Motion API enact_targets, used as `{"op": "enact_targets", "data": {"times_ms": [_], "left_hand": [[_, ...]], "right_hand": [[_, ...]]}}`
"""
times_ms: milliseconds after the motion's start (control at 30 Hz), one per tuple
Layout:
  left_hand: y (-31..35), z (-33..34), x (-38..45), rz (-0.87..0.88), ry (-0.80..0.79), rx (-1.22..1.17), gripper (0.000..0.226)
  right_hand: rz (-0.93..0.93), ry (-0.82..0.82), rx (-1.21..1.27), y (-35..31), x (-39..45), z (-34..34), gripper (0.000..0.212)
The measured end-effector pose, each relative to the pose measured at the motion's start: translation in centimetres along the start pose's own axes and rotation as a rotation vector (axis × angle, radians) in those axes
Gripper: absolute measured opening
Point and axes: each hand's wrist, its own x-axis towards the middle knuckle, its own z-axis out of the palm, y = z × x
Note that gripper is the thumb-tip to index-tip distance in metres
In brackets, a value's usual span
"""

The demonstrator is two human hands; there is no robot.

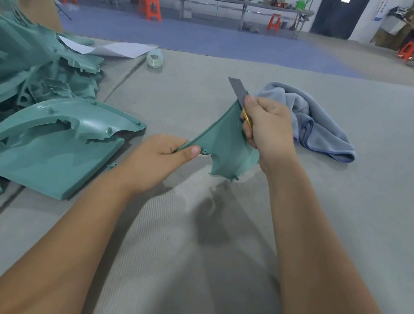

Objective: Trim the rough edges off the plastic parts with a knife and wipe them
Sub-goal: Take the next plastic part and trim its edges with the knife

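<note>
Held above the grey mat — a teal plastic part, pinched at its near corner between thumb and curled fingers of the left hand. Gripped in the right hand, fingers wrapped tight: a utility knife, blade against the part's far tip. Lay just beyond the part — a blue cloth; left of it, piled teal parts.

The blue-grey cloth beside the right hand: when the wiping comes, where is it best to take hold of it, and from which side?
Probably at the raised bunch of folds near its top, coming from above with the right hand, which is nearest but now holds the knife. The cloth lies crumpled on the mat, so the high folds give the fingers something to pinch; its flat lower edge lies tight to the surface.
</note>
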Motion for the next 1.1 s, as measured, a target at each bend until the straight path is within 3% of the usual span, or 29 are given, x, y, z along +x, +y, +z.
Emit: {"op": "enact_targets", "data": {"times_ms": [200,333,500,600,900,1100], "left_hand": [[0.3,0.0,0.1,-0.007,0.004,0.056,0.048],[0.4,0.0,0.0,-0.035,0.001,0.016,0.05],[0.2,-0.1,0.0,-0.022,0.012,0.005,0.049],[0.2,0.0,0.0,-0.019,0.015,-0.001,0.047],[-0.1,0.1,0.0,-0.021,0.014,-0.009,0.049],[-0.3,0.1,0.1,-0.008,0.012,0.003,0.048]], "right_hand": [[-0.027,-0.15,-0.057,0.3,-1.0,1.0,0.032],[0.006,0.026,0.18,0.0,-0.4,0.3,0.037],[-0.029,0.15,-0.071,1.0,0.2,0.7,0.043],[-0.052,0.155,-0.087,1.3,0.1,0.7,0.04],[0.035,0.018,0.228,0.6,-0.4,-0.5,0.035],[0.01,0.043,0.133,0.4,-0.1,-0.5,0.041]]}}
